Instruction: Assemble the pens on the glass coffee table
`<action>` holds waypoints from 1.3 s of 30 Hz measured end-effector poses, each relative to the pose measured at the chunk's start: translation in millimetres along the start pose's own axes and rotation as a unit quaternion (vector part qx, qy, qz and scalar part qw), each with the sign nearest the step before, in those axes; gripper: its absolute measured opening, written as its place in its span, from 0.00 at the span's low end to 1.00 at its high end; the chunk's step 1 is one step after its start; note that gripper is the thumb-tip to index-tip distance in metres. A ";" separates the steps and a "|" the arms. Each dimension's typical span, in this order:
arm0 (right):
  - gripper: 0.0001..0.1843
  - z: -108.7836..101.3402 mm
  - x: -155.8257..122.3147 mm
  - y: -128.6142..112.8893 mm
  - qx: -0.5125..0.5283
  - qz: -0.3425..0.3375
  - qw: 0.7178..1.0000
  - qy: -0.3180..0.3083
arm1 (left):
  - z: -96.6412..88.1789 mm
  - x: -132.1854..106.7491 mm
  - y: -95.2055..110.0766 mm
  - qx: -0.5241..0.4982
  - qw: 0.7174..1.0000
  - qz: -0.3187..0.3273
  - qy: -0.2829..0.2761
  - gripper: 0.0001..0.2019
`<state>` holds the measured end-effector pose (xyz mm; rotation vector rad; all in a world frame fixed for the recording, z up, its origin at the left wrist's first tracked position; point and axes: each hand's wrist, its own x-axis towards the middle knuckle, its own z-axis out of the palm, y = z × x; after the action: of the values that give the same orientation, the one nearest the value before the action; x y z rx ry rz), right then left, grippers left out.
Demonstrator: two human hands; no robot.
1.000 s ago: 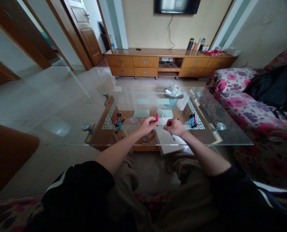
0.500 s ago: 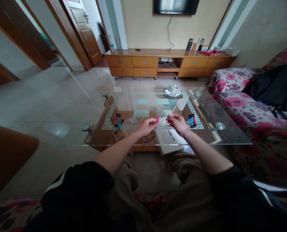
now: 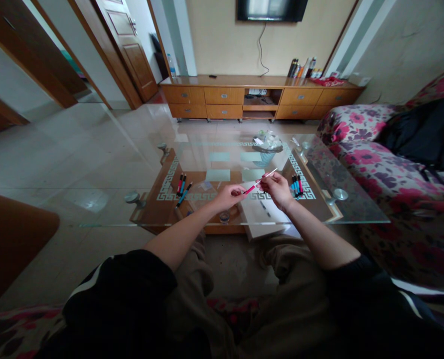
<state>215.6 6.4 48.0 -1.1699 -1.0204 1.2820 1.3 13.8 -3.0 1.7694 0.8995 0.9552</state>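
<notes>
Over the glass table [image 3: 356, 215], my left hand [image 3: 227, 197] is closed on a pink pen barrel [image 3: 249, 190] that slants up to the right. The fingers of my right hand [image 3: 278, 189] pinch a thin white pen refill [image 3: 271, 172] with a pinkish end. The refill lies nearly in line with the barrel, close to its upper end; whether they touch, I cannot tell. Several pink, blue and black pens [image 3: 184, 193] lie left of my left hand. Another group of pens [image 3: 297, 185] is just right of my right hand.
A white box [image 3: 259, 219] shows below my right hand. Farther back is a basket [image 3: 265, 158] holding crumpled clear plastic. A small round glass item [image 3: 224, 216] sits near the table's front edge. A floral sofa [image 3: 386, 184] stands at the right, a wooden cabinet [image 3: 225, 94] across the room.
The pink barrel has tipped from nearly upright to a slant toward my right hand. The refill has turned flatter, and the two ends have come closer together.
</notes>
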 end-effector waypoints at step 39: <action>0.21 -1.0 0.1 6.4 -0.041 -0.016 0.999 0.001 | 1.2 -1.9 0.2 -0.039 0.998 -0.052 -0.021 0.20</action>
<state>215.6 6.0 41.5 -1.2117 -1.0953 1.2225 1.6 11.6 -3.6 1.6546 0.9063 0.8728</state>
